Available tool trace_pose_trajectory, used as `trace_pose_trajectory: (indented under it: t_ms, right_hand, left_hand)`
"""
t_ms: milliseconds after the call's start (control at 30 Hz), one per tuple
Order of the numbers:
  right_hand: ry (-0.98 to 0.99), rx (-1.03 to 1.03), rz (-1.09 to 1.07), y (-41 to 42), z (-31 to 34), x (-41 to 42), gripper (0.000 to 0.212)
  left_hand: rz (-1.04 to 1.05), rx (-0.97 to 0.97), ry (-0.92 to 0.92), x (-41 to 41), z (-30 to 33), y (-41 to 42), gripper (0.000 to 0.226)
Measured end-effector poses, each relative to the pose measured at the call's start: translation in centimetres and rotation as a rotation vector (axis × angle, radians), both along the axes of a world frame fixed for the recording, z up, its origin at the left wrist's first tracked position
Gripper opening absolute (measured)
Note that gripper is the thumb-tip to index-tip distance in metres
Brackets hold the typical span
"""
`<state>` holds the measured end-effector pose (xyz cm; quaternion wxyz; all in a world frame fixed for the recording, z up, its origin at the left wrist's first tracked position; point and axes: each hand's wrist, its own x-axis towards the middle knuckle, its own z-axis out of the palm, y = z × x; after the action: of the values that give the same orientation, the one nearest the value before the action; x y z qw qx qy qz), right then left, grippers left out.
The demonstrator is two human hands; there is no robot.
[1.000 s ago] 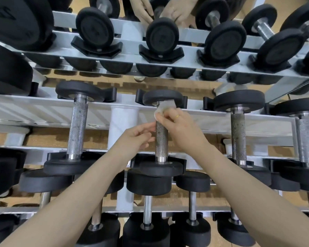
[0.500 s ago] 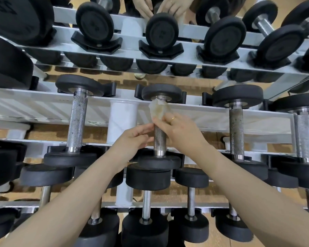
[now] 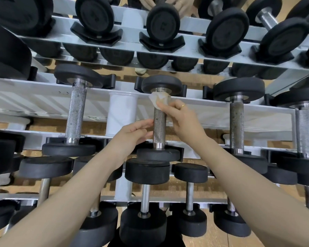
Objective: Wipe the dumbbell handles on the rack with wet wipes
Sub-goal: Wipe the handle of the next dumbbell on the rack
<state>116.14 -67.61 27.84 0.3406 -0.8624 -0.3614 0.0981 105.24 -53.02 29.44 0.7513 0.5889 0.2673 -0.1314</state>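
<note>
Black rubber dumbbell heads fill the nearest, lowest tier of the rack [image 3: 48, 102], their thin steel bars untouched for now. Above them, on the middle tier, the left hand [image 3: 132, 135] rests its fingertips against the side of the knurled handle [image 3: 159, 127] of the centre dumbbell, fingers lightly bent and gripping nothing that I can make out. The right hand [image 3: 183, 120] pinches a crumpled wet wipe [image 3: 159, 99] against the top of that same handle, just under the far head.

Judging by the wipe's place at the far end, this handle looks partly covered, with the lower stretch bare to view. The dull, spotted handle to the right [image 3: 236, 122] appears not yet cleaned; the bright one to the left [image 3: 76, 113] may be done, though I cannot be sure. Upper and lower tiers probably remain.

Farther off, white-painted rails carry black cradles, a tan floor shows between the tiers, and a mirror behind reflects hands.
</note>
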Motion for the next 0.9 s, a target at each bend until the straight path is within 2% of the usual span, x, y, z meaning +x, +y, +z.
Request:
trace_pose_trajectory:
  t_ms: [100, 200, 367, 500, 567, 633, 733, 833, 867, 900]
  right_hand:
    - [0.033, -0.080, 0.136, -1.4, -0.4, -0.4, 0.042]
    - [0.050, -0.022, 0.225, -2.2, -0.3, -1.0, 0.042]
    - [0.283, -0.094, 0.300, -3.3, 0.7, -1.0, 0.040]
    - [0.560, -0.141, 0.316, -3.7, 1.9, -1.7, 0.033]
    - [0.590, -0.113, 0.277, -2.9, 3.2, -1.7, 0.031]
    - [0.373, -0.072, 0.169, -1.5, 4.1, -1.1, 0.030]
    - [-0.085, -0.084, -0.013, 1.0, 4.7, 0.1, 0.034]
    - [-0.617, -0.192, 0.044, 2.7, 3.0, 1.5, 0.036]
    - [-0.708, -0.197, 0.105, 3.1, 2.2, 2.0, 0.033]
    - [-0.719, -0.199, 0.196, 3.4, 1.5, 2.2, 0.027]
  left_hand:
    - [-0.001, 0.008, 0.007, 0.1, -0.1, 0.0, 0.038]
    - [0.012, -0.001, 0.021, 0.1, 0.0, -0.1, 0.039]
    - [0.023, 0.000, 0.016, 0.2, 0.2, -0.3, 0.038]
    - [0.045, -0.003, 0.012, 0.0, 0.2, -0.5, 0.040]
    - [0.042, 0.002, 0.008, -0.2, 0.1, -0.5, 0.040]
    - [0.047, 0.000, 0.010, -0.4, 0.1, -0.4, 0.039]
    - [0.042, 0.003, 0.018, -0.7, 0.2, -0.3, 0.038]
    - [0.032, 0.018, 0.021, -1.0, 0.2, 0.0, 0.037]
    - [0.037, 0.022, 0.022, -1.1, 0.2, 0.1, 0.037]
    - [0.042, 0.023, 0.019, -1.2, 0.3, 0.2, 0.036]
